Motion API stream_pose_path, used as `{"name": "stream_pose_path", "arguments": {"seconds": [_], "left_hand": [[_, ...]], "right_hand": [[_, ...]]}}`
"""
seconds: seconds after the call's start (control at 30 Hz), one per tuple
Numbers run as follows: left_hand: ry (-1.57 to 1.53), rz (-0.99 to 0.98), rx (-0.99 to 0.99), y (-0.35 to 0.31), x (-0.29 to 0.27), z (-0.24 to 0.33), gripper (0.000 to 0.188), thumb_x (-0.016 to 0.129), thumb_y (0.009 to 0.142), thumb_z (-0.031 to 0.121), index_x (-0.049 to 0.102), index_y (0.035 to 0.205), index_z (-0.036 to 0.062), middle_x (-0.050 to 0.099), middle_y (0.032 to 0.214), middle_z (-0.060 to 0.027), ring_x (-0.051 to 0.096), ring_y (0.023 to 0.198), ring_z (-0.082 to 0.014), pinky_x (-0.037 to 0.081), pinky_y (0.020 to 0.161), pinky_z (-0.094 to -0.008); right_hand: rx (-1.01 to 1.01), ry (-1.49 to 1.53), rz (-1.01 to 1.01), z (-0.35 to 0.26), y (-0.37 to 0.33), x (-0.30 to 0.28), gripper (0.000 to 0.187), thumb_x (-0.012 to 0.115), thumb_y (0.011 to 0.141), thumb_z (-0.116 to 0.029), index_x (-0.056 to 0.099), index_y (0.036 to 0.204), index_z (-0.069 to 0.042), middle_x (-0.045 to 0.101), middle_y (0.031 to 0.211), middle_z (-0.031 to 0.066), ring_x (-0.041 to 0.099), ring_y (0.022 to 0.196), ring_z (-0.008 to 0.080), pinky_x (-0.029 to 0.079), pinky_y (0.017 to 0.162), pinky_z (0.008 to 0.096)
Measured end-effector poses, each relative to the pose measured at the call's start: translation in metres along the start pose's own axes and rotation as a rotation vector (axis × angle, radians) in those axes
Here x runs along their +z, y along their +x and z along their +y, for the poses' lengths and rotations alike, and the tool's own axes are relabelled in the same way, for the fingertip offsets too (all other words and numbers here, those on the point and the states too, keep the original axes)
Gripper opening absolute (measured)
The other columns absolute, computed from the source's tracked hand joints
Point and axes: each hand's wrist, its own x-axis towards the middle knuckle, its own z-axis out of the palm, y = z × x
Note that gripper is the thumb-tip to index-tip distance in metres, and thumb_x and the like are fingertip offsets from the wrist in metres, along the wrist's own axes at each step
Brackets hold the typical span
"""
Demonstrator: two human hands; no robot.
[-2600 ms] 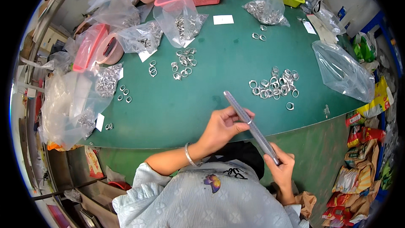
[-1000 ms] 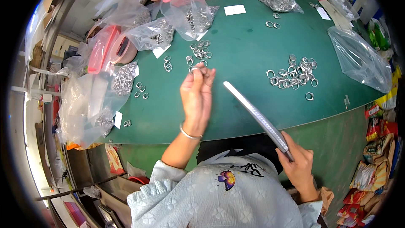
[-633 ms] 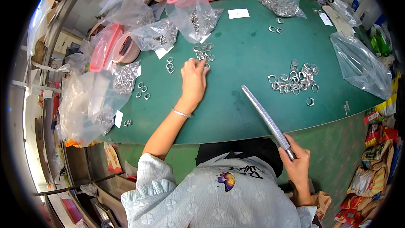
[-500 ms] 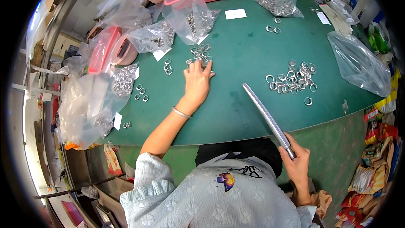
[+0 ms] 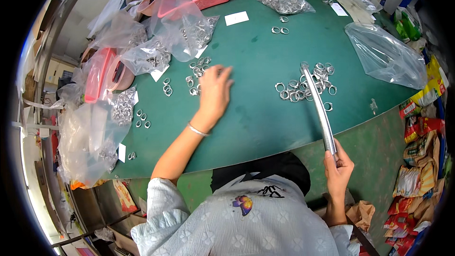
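Observation:
My right hand [image 5: 338, 168] is wrapped round the thick end of a silver ring mandrel [image 5: 320, 106], a long tapered rod. The rod's thin tip points away from me, over the right-hand pile of silver rings [image 5: 295, 96]. My left hand [image 5: 214, 94] is over the table beside a smaller heap of rings [image 5: 192, 81], just to their right. Its fingers are parted, and nothing shows between them. I wear a bangle [image 5: 198, 130] on the left wrist.
Plastic bags of rings [image 5: 199, 31] line the green table's [image 5: 246, 123] left and far sides, near a pink basket [image 5: 208, 1]. Another ring bag [image 5: 286, 0] stands at the back. Small ring groups [image 5: 167, 87] lie at left. An empty clear bag [image 5: 386, 57] rests at right.
My left hand has lifted away from the small heap, and its fingers have come apart. The mandrel has swung more upright, its tip now over the right-hand pile. The view has shifted.

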Motion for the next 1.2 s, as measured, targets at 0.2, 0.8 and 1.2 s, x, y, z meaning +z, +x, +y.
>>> {"name": "stream_pose_path", "arguments": {"seconds": [0.2,0.8,1.2], "left_hand": [[-0.404,-0.360,0.251,0.023,0.024,0.067,0.040,0.057,0.075,-0.001,0.053,0.114,0.0044,0.048,0.112,-0.0138,0.047,0.101,-0.0300,0.038,0.087,-0.0373],[-1.683,-0.421,-0.611,-0.011,-0.037,0.062,0.030,0.056,0.086,0.010,0.053,0.111,-0.0063,0.057,0.096,-0.0086,0.056,0.083,-0.0125,0.049,0.073,-0.0240],[-1.676,-0.601,-0.544,-0.039,-0.050,0.108,0.029,0.069,0.072,0.003,0.060,0.098,-0.0050,0.059,0.102,-0.0116,0.058,0.093,-0.0190,0.050,0.082,-0.0288]], "right_hand": [[0.044,0.088,0.005,0.001,-0.002,-0.001,0.036,0.056,0.084,-0.004,0.050,0.119,0.005,0.045,0.065,-0.0069,0.034,0.053,-0.0013,0.024,0.046,0.0145],[-0.300,-0.247,-0.353,-0.007,-0.002,-0.004,0.037,0.065,0.070,0.001,0.058,0.106,0.007,0.055,0.064,0.0049,0.044,0.054,0.0035,0.036,0.049,0.0181],[-0.573,-0.341,-0.391,-0.025,-0.003,0.015,0.042,0.068,0.065,0.003,0.058,0.105,0.006,0.056,0.060,0.0131,0.056,0.047,0.0184,0.042,0.047,0.0257]]}}
